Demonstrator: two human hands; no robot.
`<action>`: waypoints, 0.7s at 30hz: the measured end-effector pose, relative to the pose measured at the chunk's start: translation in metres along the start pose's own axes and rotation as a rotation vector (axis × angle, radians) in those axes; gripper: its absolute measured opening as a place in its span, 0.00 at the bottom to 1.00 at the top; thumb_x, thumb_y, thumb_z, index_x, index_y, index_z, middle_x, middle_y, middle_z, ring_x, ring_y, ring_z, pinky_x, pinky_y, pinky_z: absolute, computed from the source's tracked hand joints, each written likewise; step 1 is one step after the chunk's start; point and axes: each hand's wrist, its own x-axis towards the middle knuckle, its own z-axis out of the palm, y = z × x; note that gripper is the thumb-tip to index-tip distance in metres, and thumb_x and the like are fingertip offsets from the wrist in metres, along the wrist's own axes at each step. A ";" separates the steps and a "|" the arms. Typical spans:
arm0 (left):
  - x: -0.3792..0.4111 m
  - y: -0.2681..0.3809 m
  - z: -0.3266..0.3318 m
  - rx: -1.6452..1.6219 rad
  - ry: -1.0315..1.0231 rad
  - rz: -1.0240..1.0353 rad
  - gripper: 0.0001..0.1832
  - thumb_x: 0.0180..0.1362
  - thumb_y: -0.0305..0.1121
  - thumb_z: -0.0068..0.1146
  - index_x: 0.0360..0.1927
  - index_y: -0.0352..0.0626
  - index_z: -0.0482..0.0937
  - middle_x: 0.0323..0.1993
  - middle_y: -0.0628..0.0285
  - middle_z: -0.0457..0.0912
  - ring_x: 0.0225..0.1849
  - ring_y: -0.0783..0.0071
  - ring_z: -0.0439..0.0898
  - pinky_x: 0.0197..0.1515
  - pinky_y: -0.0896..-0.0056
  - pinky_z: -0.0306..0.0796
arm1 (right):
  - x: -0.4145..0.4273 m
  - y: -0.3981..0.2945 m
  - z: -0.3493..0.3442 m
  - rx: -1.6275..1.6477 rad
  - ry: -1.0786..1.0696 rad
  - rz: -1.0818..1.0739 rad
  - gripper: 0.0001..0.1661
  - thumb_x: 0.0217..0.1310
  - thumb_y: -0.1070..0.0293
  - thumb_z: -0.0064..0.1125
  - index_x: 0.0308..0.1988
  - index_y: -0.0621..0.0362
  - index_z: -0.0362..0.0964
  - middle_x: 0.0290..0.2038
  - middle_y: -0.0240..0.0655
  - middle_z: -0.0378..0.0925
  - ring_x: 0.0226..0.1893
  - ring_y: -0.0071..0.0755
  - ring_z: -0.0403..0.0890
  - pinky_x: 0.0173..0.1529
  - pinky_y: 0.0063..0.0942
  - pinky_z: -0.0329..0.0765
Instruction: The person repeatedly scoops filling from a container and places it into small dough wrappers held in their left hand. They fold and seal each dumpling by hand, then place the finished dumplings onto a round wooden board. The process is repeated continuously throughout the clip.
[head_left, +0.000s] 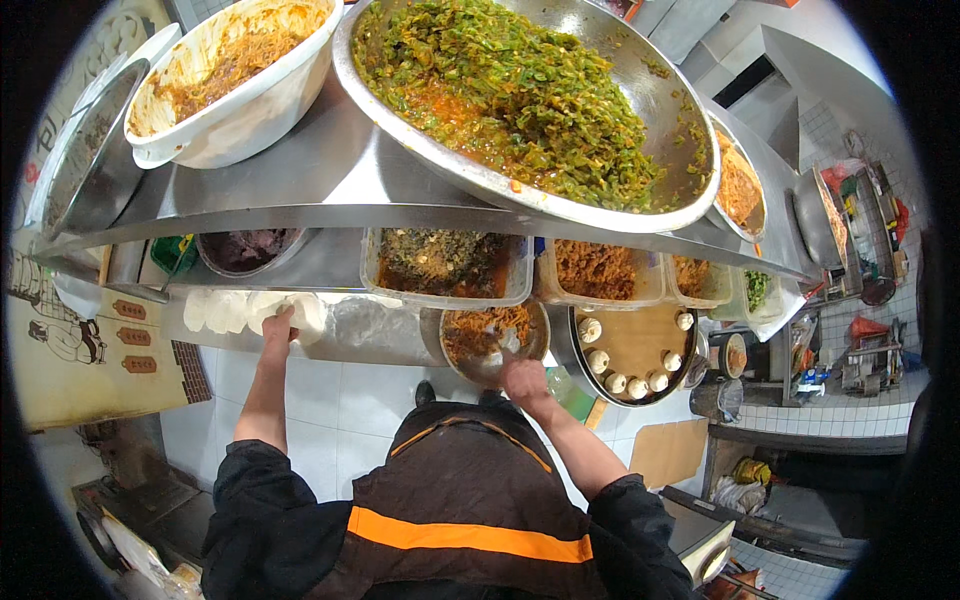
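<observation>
My left hand (279, 328) is at the counter's left part, its fingers over round flattened dough wrappers (309, 318). Whether it grips one cannot be made out. More pale dough wrappers (225, 310) overlap to its left. My right hand (525, 379) is closed at the near rim of a metal bowl (480, 369) of shredded orange-brown filling (487, 330). It seems to grip a utensil (510, 342) whose pale end reaches into the bowl; its handle is hidden by the fist. Right of the bowl, several pleated buns (598, 361) stand around the edge of a round steamer tray (634, 337).
Above the counter, a steel shelf (300, 187) carries a large steel bowl of chopped green peppers (517, 97) and a white tub (247, 142). Below it sit plastic containers of dark filling (442, 259) and brown filling (600, 266). Cardboard (670, 452) lies on the tiled floor (315, 409).
</observation>
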 end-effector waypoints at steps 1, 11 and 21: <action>-0.004 -0.001 -0.004 0.009 -0.003 0.055 0.15 0.53 0.37 0.70 0.30 0.34 0.79 0.22 0.63 0.78 0.17 0.74 0.74 0.19 0.73 0.68 | 0.004 -0.002 -0.015 0.022 0.009 0.035 0.25 0.61 0.67 0.50 0.57 0.64 0.70 0.31 0.42 0.84 0.31 0.42 0.86 0.32 0.43 0.80; -0.125 0.067 0.006 -1.021 -0.518 -0.077 0.15 0.55 0.33 0.59 0.46 0.41 0.79 0.47 0.60 0.83 0.50 0.67 0.82 0.57 0.66 0.73 | -0.016 -0.015 -0.019 0.129 -0.034 0.063 0.25 0.65 0.69 0.44 0.61 0.59 0.68 0.41 0.45 0.83 0.36 0.47 0.86 0.37 0.43 0.81; -0.251 0.044 0.105 -1.206 -0.915 -0.223 0.26 0.61 0.41 0.42 0.58 0.36 0.74 0.55 0.52 0.79 0.58 0.57 0.78 0.66 0.52 0.68 | -0.035 0.020 0.008 0.333 0.218 0.123 0.18 0.69 0.63 0.48 0.55 0.50 0.75 0.31 0.48 0.83 0.31 0.55 0.85 0.34 0.47 0.80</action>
